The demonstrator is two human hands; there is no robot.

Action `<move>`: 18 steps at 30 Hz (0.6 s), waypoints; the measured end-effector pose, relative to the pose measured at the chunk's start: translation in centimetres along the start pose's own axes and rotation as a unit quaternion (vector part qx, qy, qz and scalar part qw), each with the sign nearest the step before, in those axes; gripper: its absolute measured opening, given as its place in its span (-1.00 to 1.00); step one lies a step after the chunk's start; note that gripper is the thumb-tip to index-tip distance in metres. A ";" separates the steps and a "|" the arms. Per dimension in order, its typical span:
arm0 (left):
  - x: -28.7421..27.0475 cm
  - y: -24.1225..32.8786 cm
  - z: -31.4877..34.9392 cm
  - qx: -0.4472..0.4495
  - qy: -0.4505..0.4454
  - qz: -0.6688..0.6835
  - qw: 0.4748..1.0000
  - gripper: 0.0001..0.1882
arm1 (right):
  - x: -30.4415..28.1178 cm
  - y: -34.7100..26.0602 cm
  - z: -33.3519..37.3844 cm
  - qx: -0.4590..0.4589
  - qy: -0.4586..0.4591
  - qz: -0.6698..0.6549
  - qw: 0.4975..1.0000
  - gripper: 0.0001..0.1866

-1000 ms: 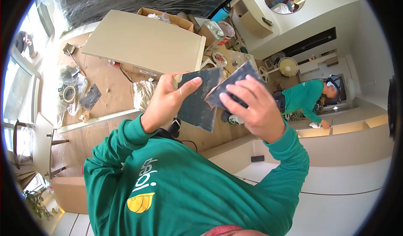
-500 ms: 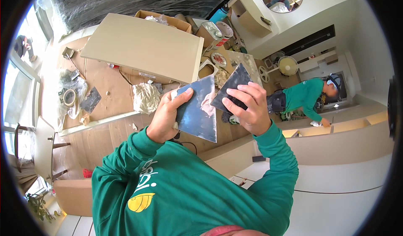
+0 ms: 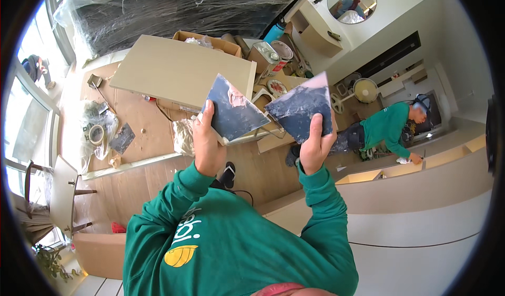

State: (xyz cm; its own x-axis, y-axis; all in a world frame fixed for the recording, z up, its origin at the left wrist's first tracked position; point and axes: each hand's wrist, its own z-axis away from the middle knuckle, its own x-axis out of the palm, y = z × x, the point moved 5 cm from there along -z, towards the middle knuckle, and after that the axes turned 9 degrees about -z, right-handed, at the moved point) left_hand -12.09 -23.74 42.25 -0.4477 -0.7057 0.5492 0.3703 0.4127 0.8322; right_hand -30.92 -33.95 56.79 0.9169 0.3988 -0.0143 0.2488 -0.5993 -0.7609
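In my left hand (image 3: 208, 146) is a dark, square-cornered putty spreader (image 3: 229, 121), closed between thumb and fingers along its lower left part. A lump of pink putty (image 3: 236, 97) sits near its upper corner. My right hand (image 3: 317, 147) grips a second dark spreader (image 3: 300, 112), the thumb pressed on its face and the fingers mostly behind it. Whitish smears cover that blade, with a pink film along its upper edge. The two blades are tilted up side by side, their near corners close together; whether they touch I cannot tell.
Beyond my hands, a beige panel (image 3: 184, 67) lies on a cardboard-covered table (image 3: 150, 151). Tins (image 3: 264, 56), a tape roll (image 3: 96, 134) and another dark blade (image 3: 122, 138) are around it. At right, a co-worker (image 3: 386, 127) leans over a low cabinet (image 3: 415, 191). A chair (image 3: 63, 191) stands left.
My right hand has turned its spreader so the smeared face shows, thumb now in front. The blades have moved from overlapping to side by side. The whole view has shifted slightly.
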 end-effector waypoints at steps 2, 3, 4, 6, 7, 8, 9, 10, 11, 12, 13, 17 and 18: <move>2.4 3.1 1.1 -0.139 -0.041 0.203 0.968 -0.62 | 0.0 -0.4 0.4 0.006 0.018 -0.055 0.998 -0.61; 2.3 3.6 1.0 -0.043 -0.045 0.093 0.994 -0.62 | 0.2 -0.7 0.6 0.000 0.011 -0.059 0.998 -0.60; 2.1 4.1 1.2 0.054 -0.046 -0.020 0.997 -0.61 | 0.5 -1.0 0.9 -0.003 0.002 -0.063 0.998 -0.59; 2.0 4.5 1.6 0.111 -0.031 -0.077 0.990 -0.60 | 0.7 -0.9 1.7 -0.016 -0.015 -0.059 0.998 -0.55; 2.1 4.6 1.7 0.072 -0.017 -0.019 0.997 -0.60 | 0.8 -1.3 2.0 -0.015 -0.023 -0.042 0.999 -0.54; 2.1 4.3 1.6 0.034 -0.010 0.021 0.999 -0.60 | 1.1 -1.9 2.3 -0.014 -0.031 -0.025 0.999 -0.53; 2.1 4.0 1.4 -0.003 0.000 0.063 0.998 -0.60 | 1.3 -2.2 2.4 -0.012 -0.039 -0.008 0.999 -0.53; 2.0 3.7 1.0 -0.039 0.003 0.087 0.995 -0.61 | 1.1 -1.9 2.4 -0.003 -0.056 -0.007 0.998 -0.56; 2.0 3.3 0.8 -0.075 0.006 0.111 0.991 -0.62 | 1.4 -2.2 2.3 -0.002 -0.081 0.003 0.997 -0.58; 2.1 3.4 0.8 -0.056 -0.005 0.100 0.993 -0.62 | 1.8 -2.7 2.1 0.000 -0.107 0.013 0.994 -0.60; 2.3 3.6 0.8 -0.037 -0.017 0.090 0.995 -0.63 | 2.2 -3.0 2.0 0.001 -0.131 0.023 0.991 -0.62; 3.3 4.4 1.2 -0.004 -0.058 0.050 0.997 -0.65 | 2.7 -3.4 2.1 0.034 -0.177 0.074 0.981 -0.68; 3.4 4.6 1.3 0.000 -0.054 0.049 0.997 -0.66 | 3.1 -3.9 1.9 -0.008 -0.192 0.089 0.977 -0.69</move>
State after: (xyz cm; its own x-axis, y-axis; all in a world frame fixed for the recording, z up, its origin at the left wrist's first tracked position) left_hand -12.98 -23.54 48.03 -0.4942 -0.5961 0.6328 0.4165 0.4766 0.7742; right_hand -29.69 -29.06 58.49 0.7622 0.5169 -0.3896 0.1041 -0.6919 -0.7144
